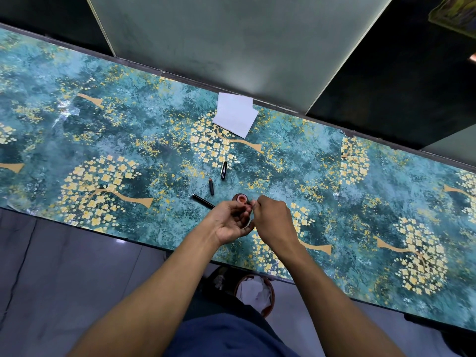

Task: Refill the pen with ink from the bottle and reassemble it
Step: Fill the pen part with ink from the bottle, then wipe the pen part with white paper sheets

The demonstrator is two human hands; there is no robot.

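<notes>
The open ink bottle stands near the table's front edge, its reddish mouth facing up. My right hand pinches a small dark pen part right at the bottle's rim. Beside it, my left hand is cupped palm-up against the bottle's near side, with its fingertips meeting the right hand's; what it grips is hidden. On the table lie a long black pen barrel, a short dark section with a reddish tip, and a black cap.
A folded white paper lies at the back of the teal flower-patterned table. A frosted glass panel rises behind the table. A brown waste bin sits on the floor under the front edge.
</notes>
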